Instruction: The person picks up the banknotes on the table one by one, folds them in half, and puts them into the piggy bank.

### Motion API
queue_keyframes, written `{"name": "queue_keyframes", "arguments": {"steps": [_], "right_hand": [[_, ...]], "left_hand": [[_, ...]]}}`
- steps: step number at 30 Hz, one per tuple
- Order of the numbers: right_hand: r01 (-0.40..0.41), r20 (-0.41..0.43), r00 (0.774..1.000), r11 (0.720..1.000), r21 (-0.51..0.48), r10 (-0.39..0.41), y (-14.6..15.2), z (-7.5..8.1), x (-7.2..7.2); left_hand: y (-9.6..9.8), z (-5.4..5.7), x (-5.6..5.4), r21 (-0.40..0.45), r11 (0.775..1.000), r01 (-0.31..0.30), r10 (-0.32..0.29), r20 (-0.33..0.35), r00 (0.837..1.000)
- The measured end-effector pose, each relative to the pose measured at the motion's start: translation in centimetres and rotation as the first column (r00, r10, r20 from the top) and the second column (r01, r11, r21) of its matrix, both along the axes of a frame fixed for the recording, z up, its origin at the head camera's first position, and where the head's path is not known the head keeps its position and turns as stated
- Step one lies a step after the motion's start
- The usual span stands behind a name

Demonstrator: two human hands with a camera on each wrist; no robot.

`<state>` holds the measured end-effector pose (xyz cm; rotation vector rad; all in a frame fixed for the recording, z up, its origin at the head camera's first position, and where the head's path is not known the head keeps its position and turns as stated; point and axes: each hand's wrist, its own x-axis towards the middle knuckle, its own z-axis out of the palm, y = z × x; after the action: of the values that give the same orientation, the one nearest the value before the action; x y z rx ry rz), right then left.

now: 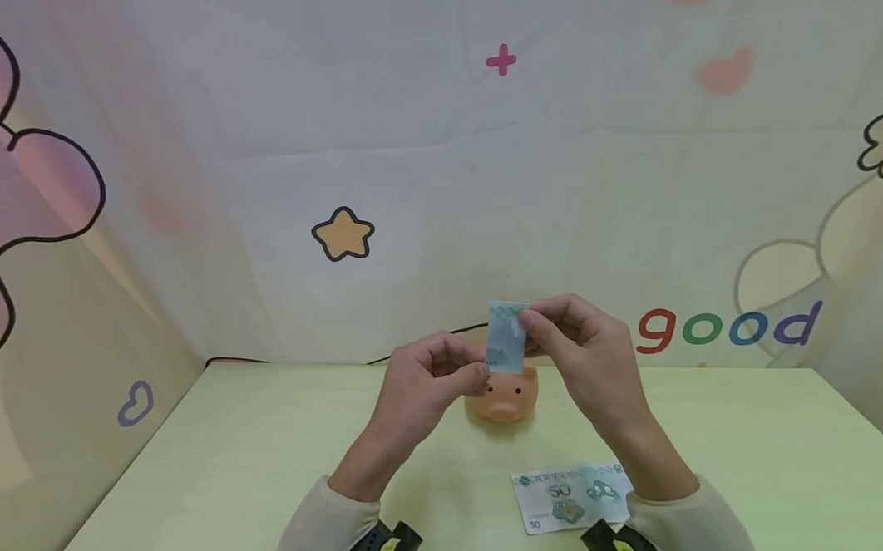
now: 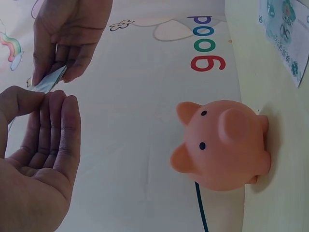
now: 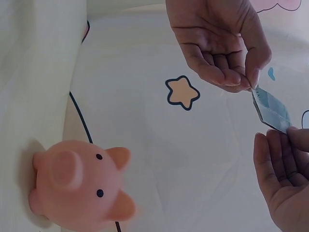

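Observation:
A folded blue-green banknote is held up in the air between both hands. My left hand pinches its lower left corner between thumb and fingers. On the upper right edge, my right hand pinches it with thumb and forefinger. Seen from the right wrist, the folded note shows its layers edge-on. Behind the hands, an orange piggy bank stands on the table, partly covered by the note and left fingers in the head view; the left wrist view shows the piggy bank whole, apart from both hands.
A flat banknote marked 50 lies on the pale table, below the right forearm, its right end hidden by the sleeve. A printed cloth backdrop with a star and the word "good" rises behind the table.

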<state>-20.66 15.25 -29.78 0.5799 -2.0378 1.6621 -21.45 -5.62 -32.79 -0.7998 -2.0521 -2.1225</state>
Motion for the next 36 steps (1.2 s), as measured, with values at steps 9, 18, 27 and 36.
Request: {"name": "queue_keyframes", "arguments": {"steps": [9,18,27,36], "right_hand": [[0.016,-0.019,1.0,1.0,-0.005,-0.016,0.33,0.09,0.08],[0.02,-0.015,1.0,1.0,-0.006,-0.02,0.52,0.15,0.12],[0.031,-0.037,0.999,0.999,0.034,-0.029,0.23,-0.1,0.09],[0.03,-0.061,0.998,0.999,0.017,-0.029,0.11,-0.49,0.06]], "left_hand": [[0.26,0.24,0.06,0.012,1.0,0.024,-0.024,0.035,0.999],[0.31,0.26,-0.13,0.012,0.999,0.031,-0.032,0.03,0.999],[0.27,0.46,-0.13,-0.035,0.999,-0.008,0.009,0.013,1.0],[0.1,0.42,0.15,0.014,1.0,0.001,-0.001,0.017,1.0]]}}
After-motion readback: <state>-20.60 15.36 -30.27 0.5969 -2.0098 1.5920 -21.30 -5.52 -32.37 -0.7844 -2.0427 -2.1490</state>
